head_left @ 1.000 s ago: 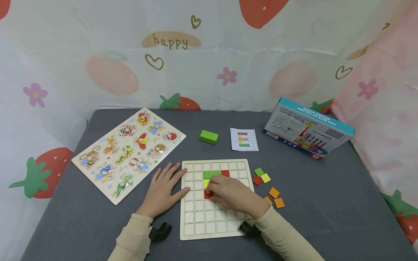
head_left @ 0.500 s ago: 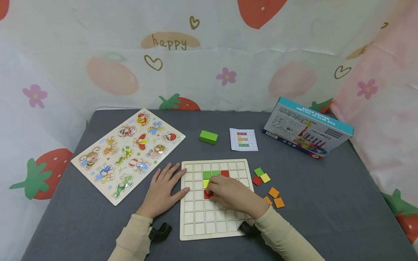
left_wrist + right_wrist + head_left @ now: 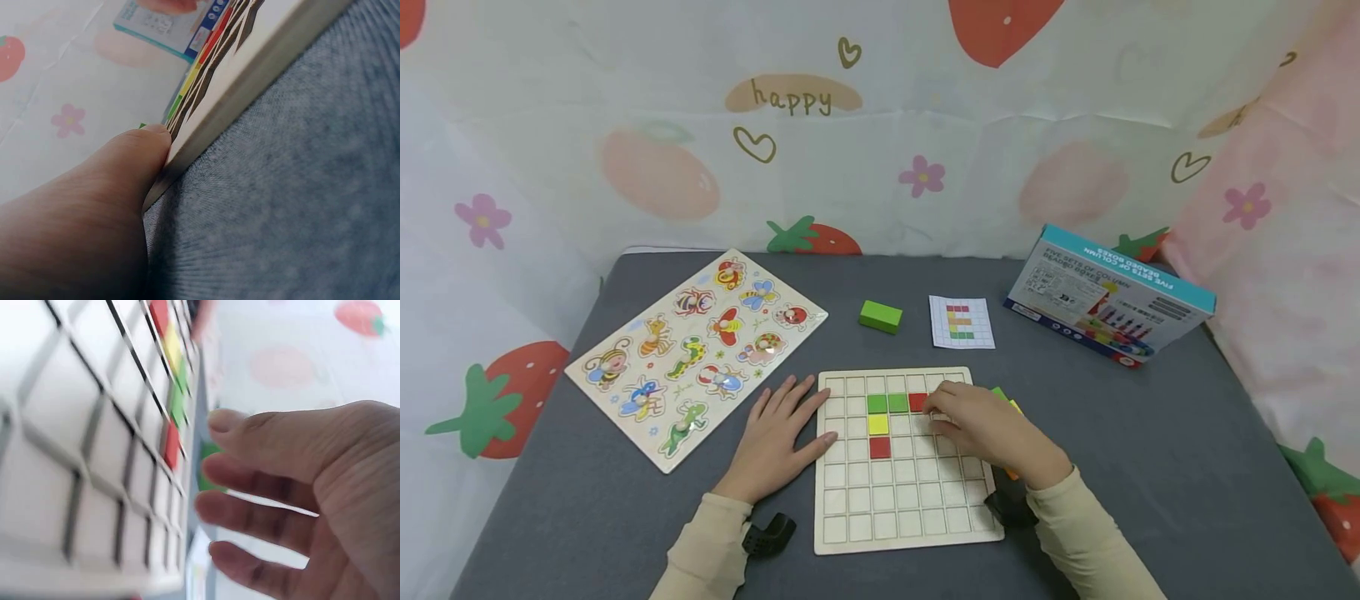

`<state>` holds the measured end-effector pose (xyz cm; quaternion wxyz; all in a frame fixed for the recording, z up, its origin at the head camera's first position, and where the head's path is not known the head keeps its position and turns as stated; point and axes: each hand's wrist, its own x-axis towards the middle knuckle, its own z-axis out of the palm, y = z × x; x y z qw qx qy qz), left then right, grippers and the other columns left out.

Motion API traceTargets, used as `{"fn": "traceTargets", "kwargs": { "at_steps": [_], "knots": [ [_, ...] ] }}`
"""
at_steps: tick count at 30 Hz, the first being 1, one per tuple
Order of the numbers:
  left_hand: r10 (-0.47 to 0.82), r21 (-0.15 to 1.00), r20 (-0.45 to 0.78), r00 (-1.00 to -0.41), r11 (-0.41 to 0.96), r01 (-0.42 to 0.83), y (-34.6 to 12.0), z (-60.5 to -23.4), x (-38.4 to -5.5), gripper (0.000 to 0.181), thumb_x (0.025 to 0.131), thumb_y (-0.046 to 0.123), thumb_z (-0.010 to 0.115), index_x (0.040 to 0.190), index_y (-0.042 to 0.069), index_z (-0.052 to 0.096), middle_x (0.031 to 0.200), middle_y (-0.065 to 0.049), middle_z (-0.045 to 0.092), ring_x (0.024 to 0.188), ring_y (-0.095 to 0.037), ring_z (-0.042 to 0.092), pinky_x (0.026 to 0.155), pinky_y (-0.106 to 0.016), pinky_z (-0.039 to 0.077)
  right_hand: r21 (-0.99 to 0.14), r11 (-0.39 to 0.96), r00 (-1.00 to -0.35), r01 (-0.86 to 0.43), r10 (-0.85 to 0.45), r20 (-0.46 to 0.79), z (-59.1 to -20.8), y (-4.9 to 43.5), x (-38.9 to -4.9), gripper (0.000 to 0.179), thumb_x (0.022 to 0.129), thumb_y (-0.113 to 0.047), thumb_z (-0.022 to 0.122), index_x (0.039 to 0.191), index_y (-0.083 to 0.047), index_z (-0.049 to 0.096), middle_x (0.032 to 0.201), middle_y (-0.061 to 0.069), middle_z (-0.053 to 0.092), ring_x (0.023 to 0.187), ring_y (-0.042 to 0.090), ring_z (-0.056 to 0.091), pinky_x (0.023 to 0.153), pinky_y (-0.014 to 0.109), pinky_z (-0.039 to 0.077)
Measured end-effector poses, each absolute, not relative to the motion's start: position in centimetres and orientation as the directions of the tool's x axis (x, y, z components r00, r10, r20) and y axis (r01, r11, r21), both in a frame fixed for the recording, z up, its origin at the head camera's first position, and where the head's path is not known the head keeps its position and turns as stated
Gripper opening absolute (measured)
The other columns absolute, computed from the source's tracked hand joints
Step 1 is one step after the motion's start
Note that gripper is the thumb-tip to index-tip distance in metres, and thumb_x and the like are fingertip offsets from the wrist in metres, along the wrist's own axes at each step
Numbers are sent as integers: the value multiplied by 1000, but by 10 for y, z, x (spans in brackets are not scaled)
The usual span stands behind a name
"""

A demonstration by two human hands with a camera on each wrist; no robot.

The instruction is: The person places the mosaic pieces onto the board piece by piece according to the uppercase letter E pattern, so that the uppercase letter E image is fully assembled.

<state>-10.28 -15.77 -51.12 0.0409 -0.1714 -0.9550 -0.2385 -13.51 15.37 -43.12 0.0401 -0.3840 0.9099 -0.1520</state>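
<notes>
Right hand (image 3: 996,429), shifted since the earlier frames from over the lower red tile (image 3: 880,447) to the far red tile (image 3: 917,402), baring the squares it covered. Wooden grid board (image 3: 883,523), one, flat on the table, between the hands; five square tiles seated in its cells. Far row of these: first green tile (image 3: 877,404), second green tile (image 3: 897,403) and far red tile, side by side. Below the first green: yellow tile (image 3: 878,425), then lower red tile, in one column. Right hand: above the board, fingertips just beside the far red tile; contact cannot be told; thumb and fingers moderately apart in the right wrist view, nothing seen between them. Left hand (image 3: 773,448): fingers spread, holding nothing, thumb resting at the board's left edge. Loose tiles, partly hidden by the right hand, beyond the board's right edge: loose green tile (image 3: 997,392), loose yellow tile (image 3: 1016,407), a sliver of orange. Printed card (image 3: 962,323), beyond the board, bearing a grid with coloured rows. Green block (image 3: 880,317), left of the card. Picture board (image 3: 696,358) of insects, set aslant near the left hand. Cardboard box (image 3: 1108,296), right of the card. Grey table (image 3: 1157,467). Printed cloth (image 3: 865,175) behind, with strawberries, hearts, flowers and the word "happy".
</notes>
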Motion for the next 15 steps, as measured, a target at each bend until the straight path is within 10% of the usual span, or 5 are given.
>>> {"fn": "traceTargets", "kwargs": {
  "at_steps": [15],
  "knots": [
    [313, 444, 161, -936, 824, 352, -157, -511, -103, 68, 90, 58, 55, 147, 24, 41, 156, -3, 30, 146, -28, 18, 119, -53, 7, -285, 922, -913, -264, -334, -233, -429, 224, -161, 28, 95, -27, 61, 112, -4, 63, 101, 8, 63, 82, 18, 57, 69, 37, 52]
  ]
}}
